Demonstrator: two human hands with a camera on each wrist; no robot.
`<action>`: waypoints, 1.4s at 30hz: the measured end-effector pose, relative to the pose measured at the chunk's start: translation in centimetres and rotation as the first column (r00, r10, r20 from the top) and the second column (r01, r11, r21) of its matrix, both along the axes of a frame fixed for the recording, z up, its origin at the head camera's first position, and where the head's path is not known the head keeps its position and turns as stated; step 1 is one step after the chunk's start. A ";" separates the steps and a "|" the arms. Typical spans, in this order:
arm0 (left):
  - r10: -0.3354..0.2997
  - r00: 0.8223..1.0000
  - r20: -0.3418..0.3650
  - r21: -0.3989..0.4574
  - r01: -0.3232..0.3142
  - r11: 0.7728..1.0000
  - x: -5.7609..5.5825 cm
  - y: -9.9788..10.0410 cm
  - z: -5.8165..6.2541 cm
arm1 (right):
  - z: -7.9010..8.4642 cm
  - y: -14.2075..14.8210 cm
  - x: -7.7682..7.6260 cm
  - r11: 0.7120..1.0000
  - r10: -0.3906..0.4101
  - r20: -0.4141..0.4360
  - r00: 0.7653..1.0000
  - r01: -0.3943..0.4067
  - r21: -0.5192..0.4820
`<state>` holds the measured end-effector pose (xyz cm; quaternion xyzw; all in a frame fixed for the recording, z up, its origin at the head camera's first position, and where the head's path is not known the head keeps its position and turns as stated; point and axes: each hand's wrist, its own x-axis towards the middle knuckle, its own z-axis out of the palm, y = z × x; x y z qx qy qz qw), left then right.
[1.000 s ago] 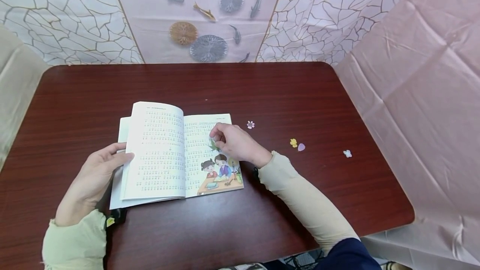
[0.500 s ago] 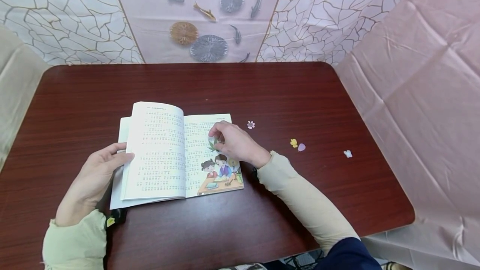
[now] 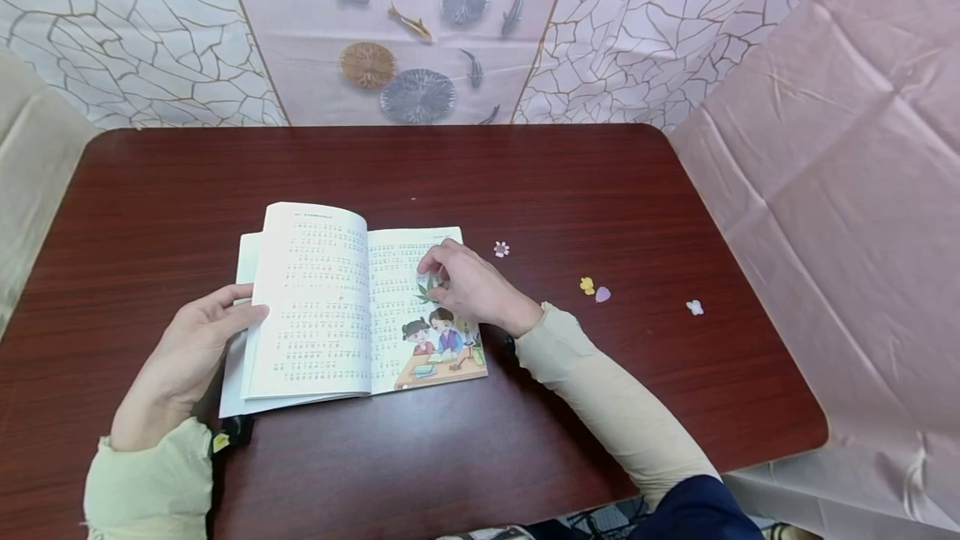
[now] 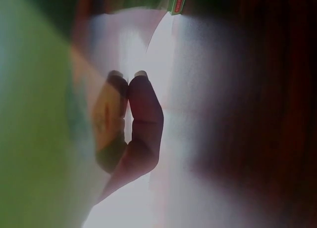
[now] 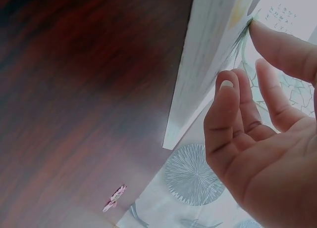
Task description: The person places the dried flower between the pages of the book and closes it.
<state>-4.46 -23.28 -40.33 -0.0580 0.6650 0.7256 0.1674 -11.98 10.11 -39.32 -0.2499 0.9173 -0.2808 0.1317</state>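
Note:
An open book (image 3: 318, 315) with printed pages lies left of the table's middle. My left hand (image 3: 180, 357) pinches a few raised leaves of it at the left edge, thumb on top; the left wrist view shows the thumb and finger (image 4: 143, 104) close together, blurred by glare. Over the right-hand page is my right hand (image 3: 480, 290), fingers loosely bent. Its thumb tip touches a small green pointed plant leaf (image 3: 424, 292) on the page, above a coloured picture of two people (image 3: 438, 344). A gap shows between that thumb and the index finger.
Right of the book, a small pinkish-white flower (image 3: 502, 249) lies on the dark red table (image 3: 525, 182). Farther right are a yellow flower (image 3: 587, 286), a lilac petal (image 3: 603, 294) and a white flower (image 3: 695, 307). Patterned cloth (image 3: 420, 23) hangs behind the table.
My right hand has shifted very slightly left and up, its index finger lifting away from the leaf, of which more now shows. The left hand and book have stayed put.

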 end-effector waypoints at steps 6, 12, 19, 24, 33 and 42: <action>0.001 1.000 0.005 0.002 -0.001 1.000 -0.1 -0.1 0.0 | 0.1 0.3 0.0 1.000 -0.004 0.003 1.000 0.004 -0.024; -0.007 1.000 0.029 -0.014 0.007 1.000 -0.2 0.1 -0.1 | 0.9 2.0 -0.3 0.996 -0.073 -0.015 0.997 0.072 -0.051; 0.007 0.998 0.070 0.026 -0.009 1.000 -0.4 0.4 0.5 | 2.5 7.0 -0.9 0.976 -0.205 -0.099 0.974 0.196 -0.092; 0.029 0.996 0.079 0.077 -0.035 0.996 -0.8 0.8 0.7 | 2.9 11.5 -0.9 0.949 -0.315 -0.113 0.942 0.310 -0.059; 0.021 0.995 0.098 0.065 -0.028 0.998 -1.1 1.2 1.1 | 2.4 16.6 -0.5 0.903 -0.427 0.008 0.904 0.427 0.044; 0.021 0.997 0.076 0.036 -0.024 0.999 -1.0 2.0 1.6 | 1.6 19.0 -0.4 0.907 -0.417 0.085 0.905 0.408 0.106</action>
